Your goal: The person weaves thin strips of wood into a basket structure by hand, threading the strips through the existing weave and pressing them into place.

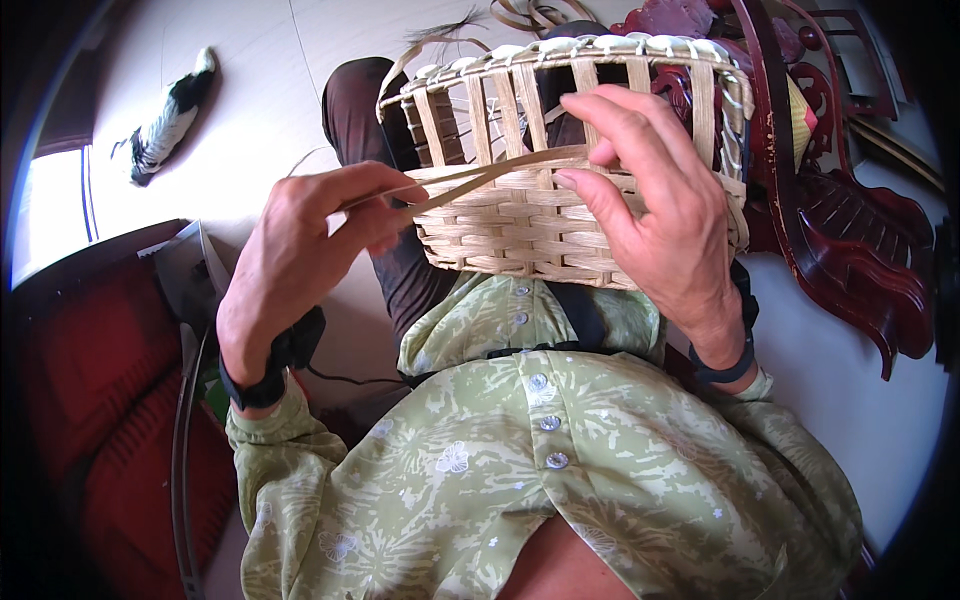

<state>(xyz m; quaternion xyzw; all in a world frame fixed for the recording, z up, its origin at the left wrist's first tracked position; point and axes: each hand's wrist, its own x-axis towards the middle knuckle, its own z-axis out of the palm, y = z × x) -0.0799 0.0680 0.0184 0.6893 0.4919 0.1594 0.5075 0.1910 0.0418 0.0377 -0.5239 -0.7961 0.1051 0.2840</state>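
Note:
A light tan woven basket (pixel 515 222) rests on its side in my lap. Its lower part is closely woven, and bare upright slats run up to a rim (pixel 575 48) bound with white wrapping. My left hand (pixel 315 235) is closed in a pinch on a thin flat weaving strip (pixel 465 190), which stretches rightward across the weave's top row. At the basket's right side, my right hand (pixel 650 190) has thumb and fingers spread around the strip's far stretch, touching the basket. The palm hides part of the weave behind it.
Dark red carved wooden furniture (pixel 835 230) stands close on the right. A red seat (pixel 120 430) is at the left. Loose strips (pixel 540 14) lie on the floor beyond the basket. A black-and-white animal, apparently a cat (pixel 165 125), lies at the far left.

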